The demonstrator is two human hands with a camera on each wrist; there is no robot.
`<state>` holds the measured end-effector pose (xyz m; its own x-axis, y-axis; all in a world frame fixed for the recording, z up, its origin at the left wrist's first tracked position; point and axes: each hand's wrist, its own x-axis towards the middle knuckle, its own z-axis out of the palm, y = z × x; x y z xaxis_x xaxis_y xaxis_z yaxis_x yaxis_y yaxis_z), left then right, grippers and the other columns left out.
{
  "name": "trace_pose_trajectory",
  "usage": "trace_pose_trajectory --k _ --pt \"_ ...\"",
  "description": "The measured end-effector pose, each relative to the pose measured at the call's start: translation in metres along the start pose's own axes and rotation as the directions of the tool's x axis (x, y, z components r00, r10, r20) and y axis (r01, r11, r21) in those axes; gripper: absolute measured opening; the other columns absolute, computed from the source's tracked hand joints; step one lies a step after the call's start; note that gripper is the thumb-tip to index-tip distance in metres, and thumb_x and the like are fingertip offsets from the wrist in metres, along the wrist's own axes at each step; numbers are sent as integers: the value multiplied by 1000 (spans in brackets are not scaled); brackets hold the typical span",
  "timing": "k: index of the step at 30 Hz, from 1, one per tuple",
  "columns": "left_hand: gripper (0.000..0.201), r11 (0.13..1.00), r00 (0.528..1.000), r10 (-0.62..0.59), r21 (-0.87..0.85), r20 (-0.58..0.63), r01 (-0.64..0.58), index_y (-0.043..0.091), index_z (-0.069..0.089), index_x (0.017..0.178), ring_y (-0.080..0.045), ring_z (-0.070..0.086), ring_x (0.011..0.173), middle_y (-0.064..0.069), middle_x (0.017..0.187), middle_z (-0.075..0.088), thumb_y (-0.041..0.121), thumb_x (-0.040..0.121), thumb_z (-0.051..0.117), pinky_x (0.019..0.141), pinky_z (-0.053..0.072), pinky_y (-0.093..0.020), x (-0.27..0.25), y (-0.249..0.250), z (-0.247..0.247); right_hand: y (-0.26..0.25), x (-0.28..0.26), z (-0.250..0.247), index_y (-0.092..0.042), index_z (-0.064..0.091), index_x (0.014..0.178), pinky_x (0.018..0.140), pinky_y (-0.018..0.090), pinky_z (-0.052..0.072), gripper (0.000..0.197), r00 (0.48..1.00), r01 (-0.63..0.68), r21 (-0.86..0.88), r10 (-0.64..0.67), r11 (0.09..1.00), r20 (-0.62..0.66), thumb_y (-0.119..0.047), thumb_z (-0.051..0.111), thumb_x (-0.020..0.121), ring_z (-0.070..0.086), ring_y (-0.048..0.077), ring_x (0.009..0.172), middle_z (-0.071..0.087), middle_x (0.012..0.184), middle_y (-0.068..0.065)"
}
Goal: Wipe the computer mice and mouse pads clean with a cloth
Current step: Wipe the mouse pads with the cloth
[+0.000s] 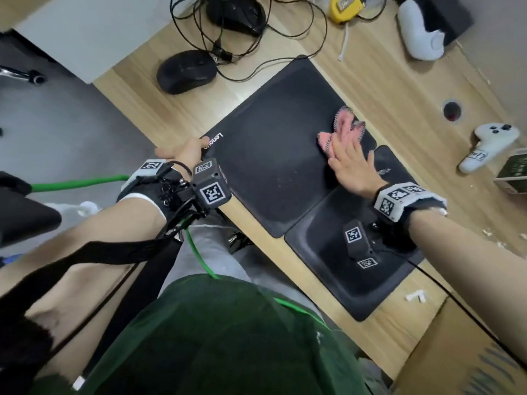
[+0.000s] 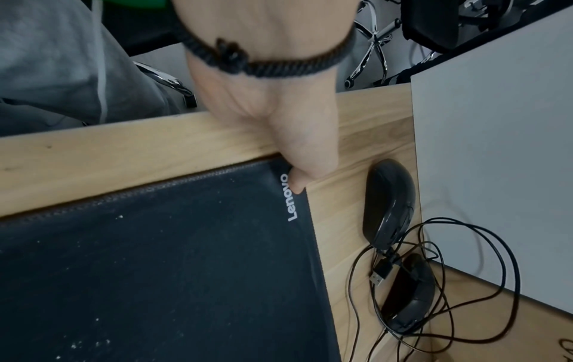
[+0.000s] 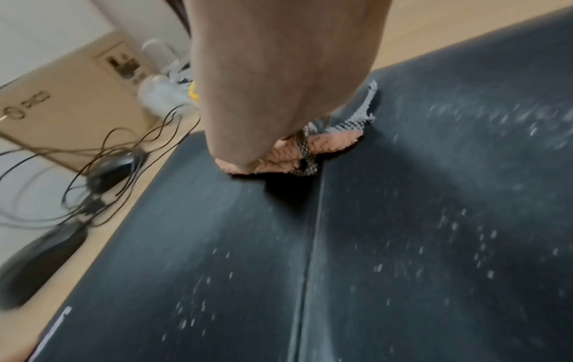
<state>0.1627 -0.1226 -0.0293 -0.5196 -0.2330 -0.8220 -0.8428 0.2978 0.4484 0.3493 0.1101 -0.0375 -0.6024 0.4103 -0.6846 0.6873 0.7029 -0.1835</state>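
In the head view, the right hand (image 1: 349,161) lies flat, fingers straight, pressing a crumpled pink cloth with a checked edge (image 1: 342,129) onto the large black Lenovo mouse pad (image 1: 273,155) at frame centre. A smaller black mouse pad (image 1: 328,280) lies lower right; two black corded mice (image 1: 186,71) sit upper left.

The left wrist view shows the left hand (image 2: 279,137) with a fingertip pressing the pad's logo corner; its remaining fingers are hidden. White specks dot the pad.

The right wrist view is blurred, with the cloth under the hand beside the seam where the pads meet.
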Motion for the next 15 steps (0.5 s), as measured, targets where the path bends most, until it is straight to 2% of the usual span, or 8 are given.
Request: trace_pose_trajectory --k 2,3,4,6,8,10,13,15 --pt "70 1000 1000 15 2 4 -15 9 37 126 -16 56 79 -7 104 53 30 70 74 73 51 -30 3 -1 0 5 1 -13 -21 8 154 116 54 2 56 1000 -1 10 1 1000 25 -27 29 102 0 27 149 6 162 10" --pt "69 1000 1000 24 6 -4 -24 9 35 127 -16 57 80 -8 106 53 29 72 72 73 51 -31 2 -1 1 3 1 -19 -16 20 152 114 50 15 54 1000 20 20 -20 1000 0 -24 35 101 18 34 145 24 156 17" --pt "74 999 999 34 18 4 -34 8 30 130 -16 59 82 -8 108 53 28 72 72 73 53 -33 1 -1 1 1 1 -26 -15 34 147 107 46 30 51 997 53 12 -52 999 -64 -23 43 98 38 39 134 42 144 22" --pt "82 999 999 25 47 -25 -23 13 22 128 -16 63 81 -7 109 55 27 66 73 73 57 -34 5 -1 2 -3 -1 -33 -17 56 132 93 40 44 41 970 106 -40 -112 994 -215 -24 55 91 55 38 113 60 120 22" --pt "65 996 1000 16 89 -27 -13 12 30 113 -11 59 66 -5 89 60 28 69 74 54 54 -25 8 0 -1 -6 1 -35 -15 66 117 88 34 44 31 960 116 -27 -119 993 -254 -22 60 87 58 35 107 66 110 18" --pt "40 983 1000 23 179 16 -26 7 39 99 -8 48 55 -1 61 56 27 82 69 38 42 -19 4 4 -5 -7 6 -38 -15 67 107 85 32 44 25 957 40 81 -15 996 -289 -20 61 84 61 33 103 68 104 15" --pt "32 952 997 43 300 68 -61 11 42 95 -7 43 55 2 72 43 33 88 63 37 37 -21 8 4 -5 -7 12 -41 -11 66 107 89 36 46 24 905 -53 274 163 960 -393 -17 56 86 63 31 102 69 105 15" --pt "29 933 995 32 355 96 -64 14 47 95 -8 43 56 1 79 48 37 87 62 34 35 -20 7 3 -3 -10 11 -38 -9 65 114 92 34 44 29 893 -89 266 195 960 -406 -18 52 90 61 33 106 68 110 17"
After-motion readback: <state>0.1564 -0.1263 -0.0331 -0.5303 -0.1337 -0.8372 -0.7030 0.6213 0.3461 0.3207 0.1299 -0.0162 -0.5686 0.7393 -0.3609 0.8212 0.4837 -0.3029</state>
